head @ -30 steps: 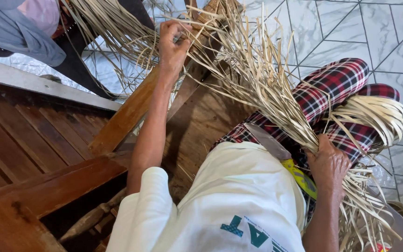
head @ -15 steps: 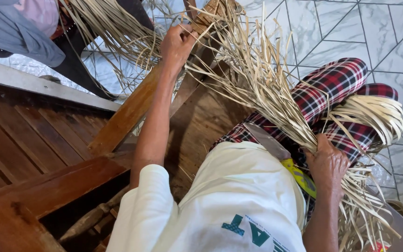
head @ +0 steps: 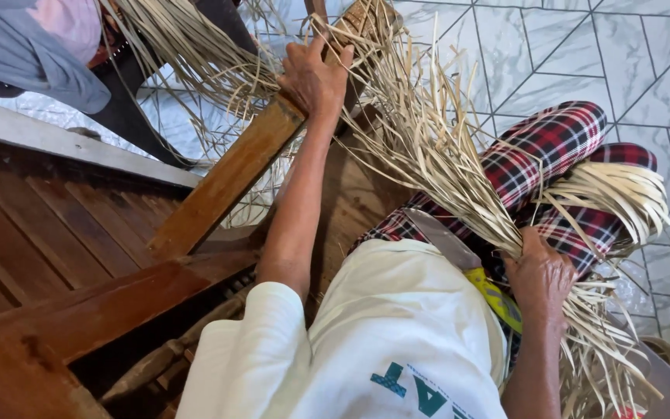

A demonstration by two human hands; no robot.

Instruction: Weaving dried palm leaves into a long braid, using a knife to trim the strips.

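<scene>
My left hand (head: 316,77) reaches forward and curls its fingers over the upper end of a slanted wooden beam (head: 226,182), with dry straw-coloured palm strips (head: 428,147) fanning out around it. My right hand (head: 540,279) rests on my lap and grips the bundled end of those strips against my red plaid skirt (head: 552,143). More strips loop over my knee (head: 622,194) and hang down past my right wrist. A knife with a grey blade (head: 443,237) and yellow handle lies on my lap between my arms.
Another person in grey and pink clothing (head: 32,39) sits at the top left beside more strips (head: 188,54). Dark wooden planks (head: 48,233) fill the left. A white tiled floor (head: 583,54) lies at the right.
My left hand has shifted slightly right and down, settling onto the beam's end. My right hand has stayed on the bundle in my lap.
</scene>
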